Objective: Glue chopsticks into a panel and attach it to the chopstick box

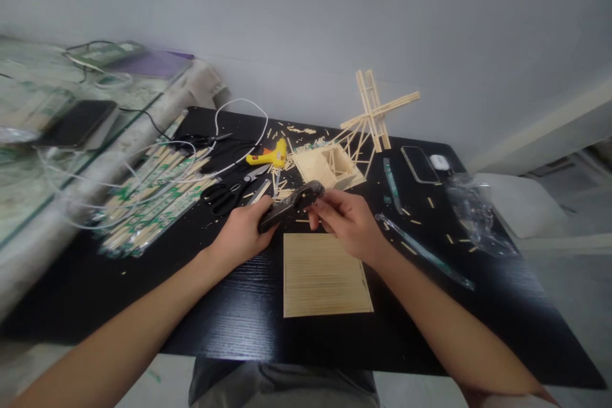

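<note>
My left hand [246, 226] is closed around a black, curved hand tool [289, 205] whose exact kind I cannot make out. The fingers of my right hand [347, 220] are pinched together at the tool's far end; what lies between them is hidden. Below both hands, a square panel of thin wooden sticks [325, 280] lies flat on the black table [239, 325]. Just beyond the tool sits a wooden stick model with a box-like base [313, 166] and a crossed-blade top [375, 111].
A yellow glue gun [270, 154], black scissors [229, 194] and scattered stick offcuts lie behind my hands. Bundles of wrapped sticks [153, 204] and a white cable [241, 102] are at left. A phone [419, 164], white case [438, 162] and clear plastic wrappers [478, 217] are at right.
</note>
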{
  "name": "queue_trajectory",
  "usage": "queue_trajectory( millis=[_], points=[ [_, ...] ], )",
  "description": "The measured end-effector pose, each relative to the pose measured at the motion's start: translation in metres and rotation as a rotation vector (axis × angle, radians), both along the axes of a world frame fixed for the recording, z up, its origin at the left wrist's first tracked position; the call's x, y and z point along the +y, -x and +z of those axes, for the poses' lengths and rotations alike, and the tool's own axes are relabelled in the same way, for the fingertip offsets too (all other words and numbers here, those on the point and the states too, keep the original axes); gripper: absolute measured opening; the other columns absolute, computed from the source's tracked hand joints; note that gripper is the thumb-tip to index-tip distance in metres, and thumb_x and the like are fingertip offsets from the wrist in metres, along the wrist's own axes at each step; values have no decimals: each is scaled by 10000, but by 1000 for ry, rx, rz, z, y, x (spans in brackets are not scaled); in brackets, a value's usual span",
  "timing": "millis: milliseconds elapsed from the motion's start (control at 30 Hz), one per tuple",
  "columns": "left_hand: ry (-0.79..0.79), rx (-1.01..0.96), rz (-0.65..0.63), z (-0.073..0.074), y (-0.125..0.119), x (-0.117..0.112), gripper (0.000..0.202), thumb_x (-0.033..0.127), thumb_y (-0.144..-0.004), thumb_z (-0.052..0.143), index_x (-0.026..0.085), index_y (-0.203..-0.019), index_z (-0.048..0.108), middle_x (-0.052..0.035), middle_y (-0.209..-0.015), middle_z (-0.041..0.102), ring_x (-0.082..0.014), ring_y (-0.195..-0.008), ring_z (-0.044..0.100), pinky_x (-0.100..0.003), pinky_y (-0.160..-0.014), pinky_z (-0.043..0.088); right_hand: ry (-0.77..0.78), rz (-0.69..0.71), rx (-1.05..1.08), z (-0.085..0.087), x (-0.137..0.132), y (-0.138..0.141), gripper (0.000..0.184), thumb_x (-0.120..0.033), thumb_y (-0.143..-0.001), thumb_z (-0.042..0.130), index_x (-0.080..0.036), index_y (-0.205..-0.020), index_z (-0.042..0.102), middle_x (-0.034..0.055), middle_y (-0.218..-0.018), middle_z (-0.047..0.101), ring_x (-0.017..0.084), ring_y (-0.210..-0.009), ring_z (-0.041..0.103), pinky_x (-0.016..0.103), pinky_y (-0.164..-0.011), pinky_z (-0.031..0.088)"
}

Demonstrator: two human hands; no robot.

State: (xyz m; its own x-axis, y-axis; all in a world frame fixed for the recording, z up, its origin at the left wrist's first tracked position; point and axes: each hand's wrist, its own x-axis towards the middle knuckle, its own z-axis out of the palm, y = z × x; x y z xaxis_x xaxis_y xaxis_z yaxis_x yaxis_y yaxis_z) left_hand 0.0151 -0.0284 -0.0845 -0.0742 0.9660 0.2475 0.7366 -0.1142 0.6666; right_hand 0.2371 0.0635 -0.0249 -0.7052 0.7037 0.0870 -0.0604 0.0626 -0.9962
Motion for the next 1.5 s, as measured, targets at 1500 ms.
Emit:
queue_trajectory(
  millis=[1500],
  points=[
    [9,-83,-85,8,-4,-1,337,405,-1016,613,187,-1270,647,-82,-1066,793,-250,-925,745,-379,-868,584,-83,109,-12,1,8,-3,376,-514,-1094,617,-202,-896,684,-8,-737,696,72,-517,383,273,-475,280]
  ],
)
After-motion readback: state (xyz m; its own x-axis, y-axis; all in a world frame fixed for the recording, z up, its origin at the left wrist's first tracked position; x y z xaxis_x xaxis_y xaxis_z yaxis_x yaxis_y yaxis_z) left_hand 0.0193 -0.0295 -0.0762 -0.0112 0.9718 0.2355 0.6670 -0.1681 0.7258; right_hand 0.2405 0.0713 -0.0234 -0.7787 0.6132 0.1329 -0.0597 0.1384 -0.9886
